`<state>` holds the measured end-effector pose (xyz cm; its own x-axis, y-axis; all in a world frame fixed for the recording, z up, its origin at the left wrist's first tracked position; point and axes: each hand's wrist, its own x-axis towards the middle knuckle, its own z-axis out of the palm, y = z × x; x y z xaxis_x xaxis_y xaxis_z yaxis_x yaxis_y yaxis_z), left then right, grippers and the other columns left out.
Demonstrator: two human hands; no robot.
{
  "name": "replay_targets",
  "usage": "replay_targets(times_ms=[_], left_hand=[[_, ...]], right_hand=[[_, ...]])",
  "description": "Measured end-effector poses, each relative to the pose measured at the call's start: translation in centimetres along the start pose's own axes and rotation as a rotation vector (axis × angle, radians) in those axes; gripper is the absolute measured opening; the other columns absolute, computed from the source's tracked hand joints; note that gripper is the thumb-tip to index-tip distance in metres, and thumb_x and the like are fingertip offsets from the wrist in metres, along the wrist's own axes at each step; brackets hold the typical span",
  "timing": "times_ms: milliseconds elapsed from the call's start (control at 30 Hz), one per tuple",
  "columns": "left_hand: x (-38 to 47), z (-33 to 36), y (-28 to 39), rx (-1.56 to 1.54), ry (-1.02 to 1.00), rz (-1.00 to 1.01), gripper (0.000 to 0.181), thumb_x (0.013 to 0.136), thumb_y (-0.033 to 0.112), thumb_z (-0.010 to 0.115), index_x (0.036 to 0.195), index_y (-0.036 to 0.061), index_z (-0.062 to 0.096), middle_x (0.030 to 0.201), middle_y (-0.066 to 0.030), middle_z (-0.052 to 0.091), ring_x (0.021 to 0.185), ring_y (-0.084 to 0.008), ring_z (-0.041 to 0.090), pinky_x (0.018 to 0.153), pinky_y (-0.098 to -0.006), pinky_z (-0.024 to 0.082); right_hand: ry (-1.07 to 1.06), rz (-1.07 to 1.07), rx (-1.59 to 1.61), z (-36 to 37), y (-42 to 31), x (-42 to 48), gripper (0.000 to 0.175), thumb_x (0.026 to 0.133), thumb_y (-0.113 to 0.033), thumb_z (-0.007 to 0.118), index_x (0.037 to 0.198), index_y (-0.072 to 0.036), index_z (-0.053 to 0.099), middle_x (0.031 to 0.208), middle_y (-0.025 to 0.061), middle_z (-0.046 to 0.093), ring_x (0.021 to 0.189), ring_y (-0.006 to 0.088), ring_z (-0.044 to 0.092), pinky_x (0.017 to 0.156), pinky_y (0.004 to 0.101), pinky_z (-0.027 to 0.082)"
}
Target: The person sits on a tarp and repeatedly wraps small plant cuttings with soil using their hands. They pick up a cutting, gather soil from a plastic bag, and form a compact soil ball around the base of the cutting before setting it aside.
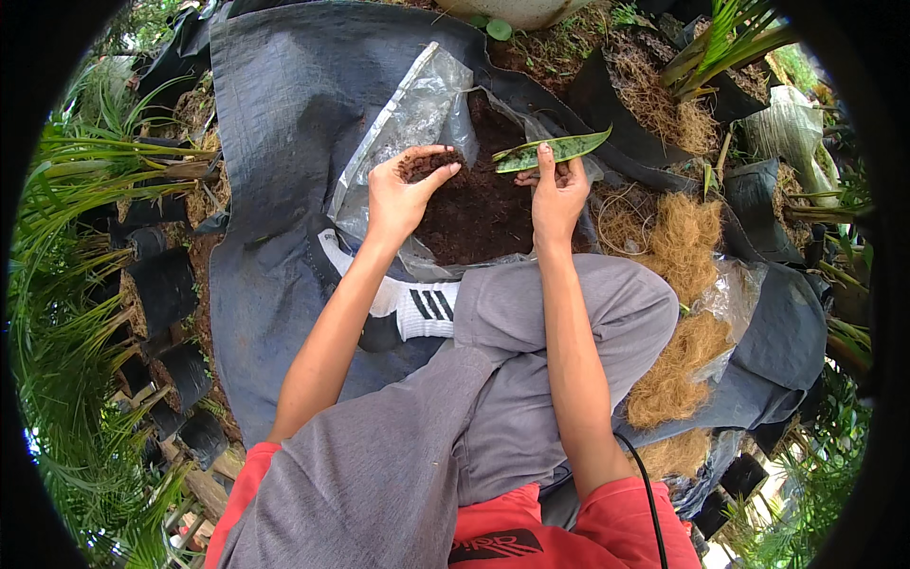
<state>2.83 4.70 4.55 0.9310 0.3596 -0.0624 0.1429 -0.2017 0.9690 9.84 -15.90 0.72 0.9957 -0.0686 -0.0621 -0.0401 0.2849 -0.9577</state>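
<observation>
A clump of dark soil (431,164) lies in my left hand (398,190), its thumb and fingers curled around it. My right hand (559,199) grips a snake plant leaf (554,151), green with yellowish edges, with the thumb on top and the fingers beneath. The leaf points to the upper right. Below both hands is a heap of dark potting soil (469,227) on a clear plastic sheet or bag (409,107). Part of the plastic stands folded up behind my left hand. Soil clings to the fingers of both hands.
A dark ground sheet (277,142) spreads under the soil and my crossed legs. Tan coconut fibre (679,377) lies in clumps on the right, beside a loop of thin string (625,220). Several black grow bags (165,291) with palm seedlings line both sides. A pale pot (522,10) stands at the top.
</observation>
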Motion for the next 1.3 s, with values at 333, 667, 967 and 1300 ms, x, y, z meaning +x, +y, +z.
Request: replay_targets(times_ms=[333, 667, 967, 1300], left_hand=[[-0.3, 0.2, -0.2, -0.052, 0.077, -0.011, 0.023, 0.097, 0.002, 0.088, 0.118, -0.0051, 0.083, 0.111, -0.0086, 0.086, 0.102, -0.0109, 0.078, 0.096, -0.0268, 0.061], [0.6, 0.6, -0.6, -0.164, 0.076, 0.152, 0.023, 0.1, -0.007, 0.078, 0.123, -0.0048, 0.082, 0.125, -0.012, 0.085, 0.117, -0.0146, 0.078, 0.107, -0.0296, 0.059], [0.4, 0.5, 0.3, -0.104, 0.063, 0.079, 0.021, 0.099, 0.0, 0.084, 0.12, -0.0044, 0.083, 0.117, -0.0095, 0.086, 0.107, -0.0123, 0.079, 0.1, -0.0282, 0.061], [0.1, 0.5, -0.3, -0.093, -0.027, 0.079, 0.027, 0.096, -0.013, 0.075, 0.123, -0.0068, 0.079, 0.129, -0.0159, 0.083, 0.125, -0.02, 0.077, 0.114, -0.0342, 0.057]], right_hand=[[-0.012, -0.03, -0.004, 0.1, 0.3, -0.1, 0.024, 0.114, -0.021, 0.074, 0.114, 0.002, 0.07, 0.094, 0.0059, 0.074, 0.073, 0.0105, 0.07, 0.066, 0.0277, 0.061], [-0.003, -0.013, -0.004, 0.1, 0.2, 0.1, 0.025, 0.114, -0.022, 0.074, 0.112, 0.002, 0.069, 0.093, 0.0058, 0.074, 0.073, 0.0112, 0.07, 0.066, 0.028, 0.061], [0.003, 0.006, -0.013, 0.3, 0.0, 0.1, 0.023, 0.114, -0.02, 0.073, 0.111, 0.002, 0.068, 0.093, 0.0062, 0.074, 0.073, 0.0113, 0.071, 0.066, 0.0282, 0.062], [0.004, 0.019, -0.016, 0.2, 0.4, 0.2, 0.022, 0.114, -0.02, 0.074, 0.113, 0.002, 0.069, 0.093, 0.0058, 0.074, 0.073, 0.0111, 0.07, 0.066, 0.0279, 0.061]])
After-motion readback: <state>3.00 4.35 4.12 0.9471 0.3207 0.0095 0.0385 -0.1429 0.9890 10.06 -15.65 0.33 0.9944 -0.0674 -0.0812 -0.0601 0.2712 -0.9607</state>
